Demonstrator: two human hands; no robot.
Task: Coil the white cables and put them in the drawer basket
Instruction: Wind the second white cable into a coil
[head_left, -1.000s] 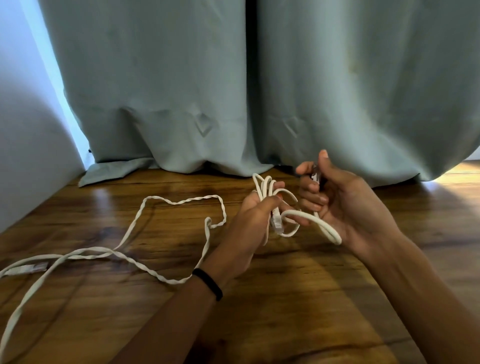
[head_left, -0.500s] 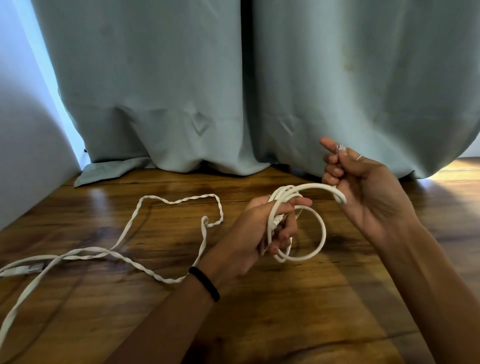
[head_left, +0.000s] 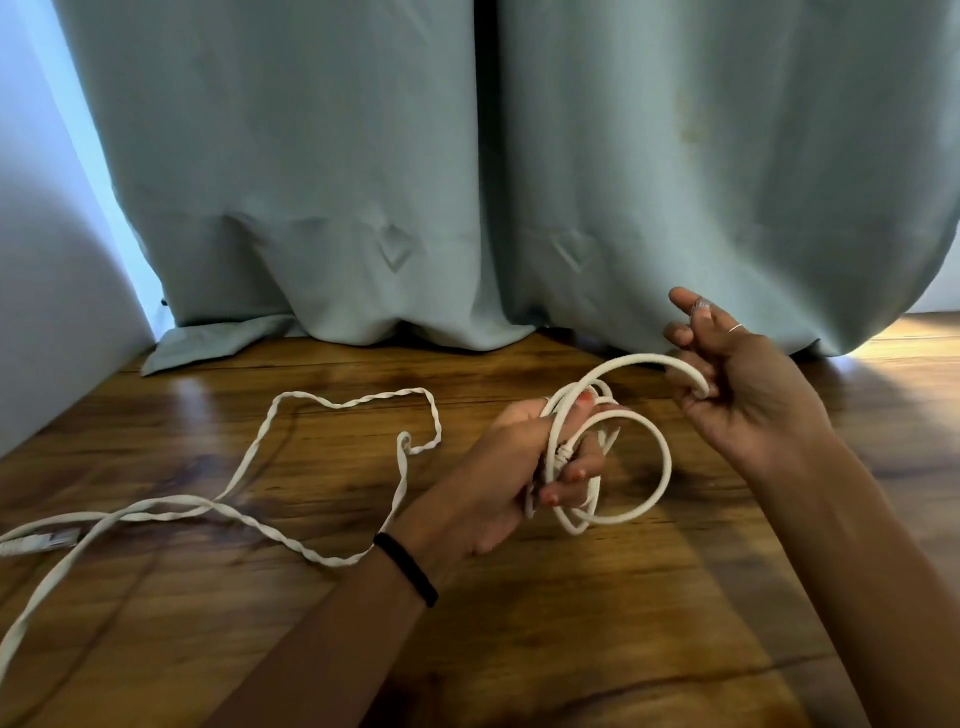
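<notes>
Two hands are gripping one white cable (head_left: 657, 462): left hand (head_left: 511, 467) clutching coils, right hand (head_left: 737, 384) pinching a loop beside it.

Pale blue-green curtains (head_left: 467, 182) pooling on glossy wooden floor (head_left: 571, 649), white wall (head_left: 47, 312) at left, daylight at edges

Head-worn view — looking forward and down, close over floor (head_left: 519, 649).
</notes>
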